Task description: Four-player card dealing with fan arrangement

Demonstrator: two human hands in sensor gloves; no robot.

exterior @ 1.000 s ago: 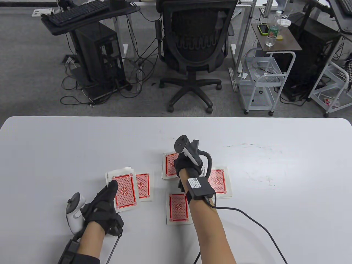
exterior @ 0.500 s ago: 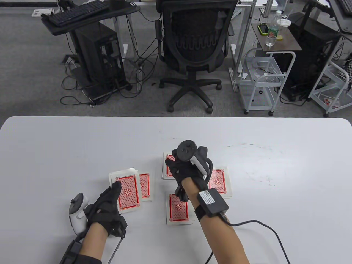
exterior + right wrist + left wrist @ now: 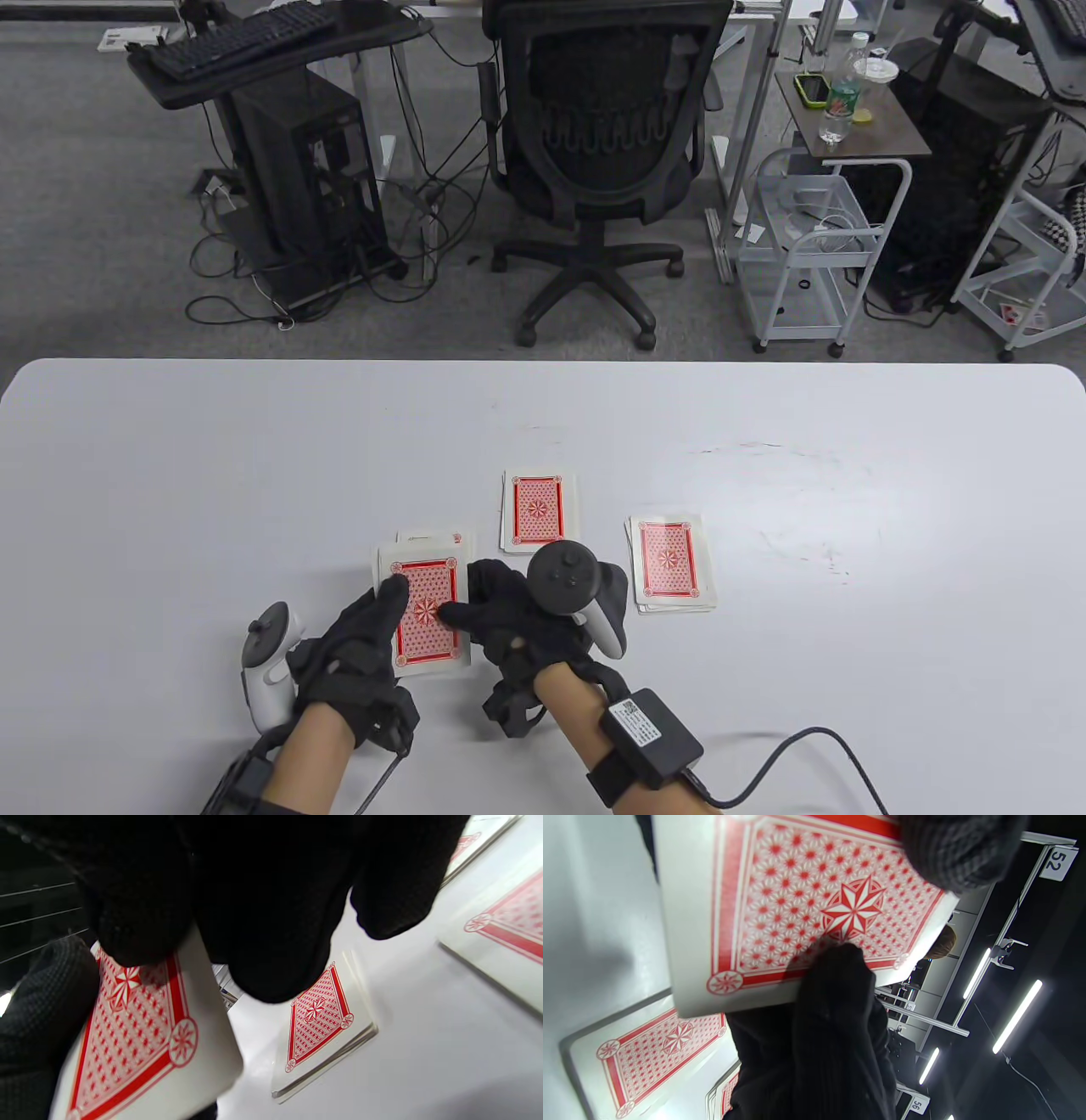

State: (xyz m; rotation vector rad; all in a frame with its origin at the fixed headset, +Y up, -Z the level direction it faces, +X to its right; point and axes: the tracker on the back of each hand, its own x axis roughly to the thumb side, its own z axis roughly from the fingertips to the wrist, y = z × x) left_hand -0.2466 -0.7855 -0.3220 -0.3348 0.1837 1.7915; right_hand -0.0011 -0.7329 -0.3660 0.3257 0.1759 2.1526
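Dealing under way | left hand (image 3: 361, 658) holds the deck (image 3: 427, 618) above the surface (image 3: 170, 475) | right hand (image 3: 509, 615) pinches its top card | piles (image 3: 536, 509) laid, no fans yet

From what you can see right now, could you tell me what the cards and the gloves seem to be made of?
Cards: probably coated paper stock, thin, stiff, with a slight sheen on the printed red backs. Gloves, as on the right hand: black knit fabric, matte, with a visible weave.
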